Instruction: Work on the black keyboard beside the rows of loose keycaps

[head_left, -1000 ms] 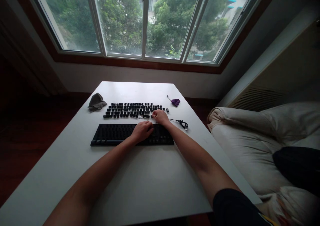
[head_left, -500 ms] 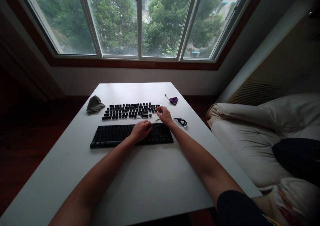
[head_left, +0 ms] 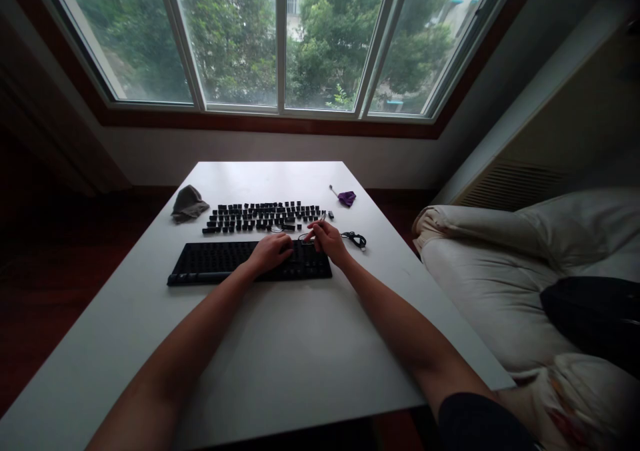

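A black keyboard [head_left: 205, 262] lies across the white table, many of its keys seemingly stripped of caps. My left hand [head_left: 270, 251] rests on its middle, fingers curled down over the far edge and partly hidden. Over the keyboard's far right corner hovers my right hand [head_left: 326, 239], thumb and fingers drawn together. Something thin and wire-like [head_left: 323, 216] sticks up at its fingers, too small to name. Beyond the keyboard, loose black keycaps [head_left: 250, 216] stand in several rows. The coiled black cable [head_left: 356, 240] lies right of my right hand.
A grey cloth [head_left: 189, 204] sits at the table's left edge. A purple cloth-like thing [head_left: 347, 198] with a thin stick lies at the back right. A cream sofa [head_left: 475, 284] stands right of the white table [head_left: 280, 371]; windows are behind.
The keyboard has slid left with my left hand on it, its cable following. My right hand has drawn back from the keycap rows to the keyboard's far right corner.
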`<state>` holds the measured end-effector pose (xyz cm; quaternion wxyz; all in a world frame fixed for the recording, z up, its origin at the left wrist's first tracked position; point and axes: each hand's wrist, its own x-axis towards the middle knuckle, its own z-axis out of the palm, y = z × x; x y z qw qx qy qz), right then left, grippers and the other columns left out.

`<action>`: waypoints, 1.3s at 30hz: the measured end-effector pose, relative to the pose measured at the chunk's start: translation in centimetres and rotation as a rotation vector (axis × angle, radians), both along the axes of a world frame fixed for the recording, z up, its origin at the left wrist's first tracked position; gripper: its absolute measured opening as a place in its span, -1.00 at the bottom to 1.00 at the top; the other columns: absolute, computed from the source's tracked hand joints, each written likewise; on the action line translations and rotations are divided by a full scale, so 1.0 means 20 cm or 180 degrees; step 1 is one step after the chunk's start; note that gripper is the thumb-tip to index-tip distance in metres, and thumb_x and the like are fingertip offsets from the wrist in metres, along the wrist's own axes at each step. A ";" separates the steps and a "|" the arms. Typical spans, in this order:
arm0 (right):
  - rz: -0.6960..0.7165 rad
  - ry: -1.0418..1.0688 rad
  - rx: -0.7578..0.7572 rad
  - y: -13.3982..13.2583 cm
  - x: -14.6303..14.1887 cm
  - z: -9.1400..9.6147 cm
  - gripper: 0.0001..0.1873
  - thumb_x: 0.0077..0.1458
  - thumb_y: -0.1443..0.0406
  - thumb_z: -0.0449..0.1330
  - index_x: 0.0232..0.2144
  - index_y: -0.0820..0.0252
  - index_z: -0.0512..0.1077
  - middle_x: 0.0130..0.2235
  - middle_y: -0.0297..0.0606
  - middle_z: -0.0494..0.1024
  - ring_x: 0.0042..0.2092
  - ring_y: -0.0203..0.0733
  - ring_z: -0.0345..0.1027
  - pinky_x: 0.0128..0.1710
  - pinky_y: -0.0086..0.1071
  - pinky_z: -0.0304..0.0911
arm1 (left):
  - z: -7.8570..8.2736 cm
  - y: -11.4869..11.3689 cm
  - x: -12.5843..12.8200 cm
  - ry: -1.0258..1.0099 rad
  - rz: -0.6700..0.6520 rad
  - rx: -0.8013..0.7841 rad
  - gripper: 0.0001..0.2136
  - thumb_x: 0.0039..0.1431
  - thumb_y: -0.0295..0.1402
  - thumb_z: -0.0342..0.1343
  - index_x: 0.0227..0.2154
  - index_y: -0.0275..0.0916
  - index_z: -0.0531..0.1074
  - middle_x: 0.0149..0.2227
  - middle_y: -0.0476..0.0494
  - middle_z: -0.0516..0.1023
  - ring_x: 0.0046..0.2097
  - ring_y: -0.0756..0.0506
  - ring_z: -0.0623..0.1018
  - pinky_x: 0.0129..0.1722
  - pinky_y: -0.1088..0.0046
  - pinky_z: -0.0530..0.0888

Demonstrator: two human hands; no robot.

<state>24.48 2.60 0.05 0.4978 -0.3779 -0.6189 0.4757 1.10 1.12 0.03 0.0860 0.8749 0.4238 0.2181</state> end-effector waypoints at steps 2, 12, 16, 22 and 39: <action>0.0217 -0.0020 -0.0142 -0.02 -0.02 0.01 -0.52 0.23 -0.13 0.08 -0.19 0.16 0.39 -0.43 -0.32 0.60 -0.66 -0.42 0.14 -0.67 -0.49 -0.03 | 0.00 0.01 -0.02 0.0043 0.0017 -0.0042 -0.92 0.22 -0.30 0.15 -0.28 -0.17 0.46 -0.24 -0.10 0.54 -0.26 -0.11 0.50 -0.26 0.38 0.37; 0.0300 -0.0633 0.0037 -0.04 -0.03 -0.03 -0.55 0.19 -0.08 0.17 -0.34 0.20 0.51 -0.56 -0.42 0.41 -0.59 -0.40 0.18 -0.58 -0.49 0.08 | -0.01 0.00 -0.02 0.0094 0.0070 0.0076 -0.87 0.24 -0.24 0.15 -0.28 -0.17 0.47 -0.25 -0.11 0.53 -0.26 -0.12 0.49 -0.24 0.36 0.37; 0.0286 -0.0757 0.0035 -0.03 -0.03 -0.05 -0.57 0.15 -0.08 0.21 -0.31 0.18 0.51 -0.49 -0.39 0.49 -0.56 -0.37 0.26 -0.55 -0.48 0.15 | -0.01 0.00 -0.01 0.0089 0.0128 0.0055 -0.86 0.25 -0.23 0.14 -0.27 -0.17 0.49 -0.24 -0.12 0.52 -0.25 -0.12 0.50 -0.24 0.34 0.38; 0.0607 -0.0817 -0.0031 -0.03 -0.03 -0.04 -0.54 0.14 -0.11 0.20 -0.29 0.16 0.52 -0.44 -0.37 0.52 -0.52 -0.34 0.28 -0.52 -0.47 0.21 | -0.01 0.00 -0.01 0.0091 0.0118 0.0074 -0.87 0.25 -0.24 0.14 -0.28 -0.17 0.48 -0.25 -0.12 0.52 -0.25 -0.13 0.50 -0.24 0.35 0.37; 0.0369 -0.2243 0.1783 -0.14 -0.06 0.01 -0.54 0.30 -0.07 0.08 -0.38 0.12 0.51 -0.50 -0.31 0.45 -0.48 -0.27 0.21 -0.39 -0.39 0.10 | -0.02 0.01 -0.01 0.0064 0.0128 0.0059 -0.87 0.25 -0.24 0.14 -0.27 -0.16 0.48 -0.25 -0.11 0.53 -0.23 -0.14 0.51 -0.23 0.35 0.37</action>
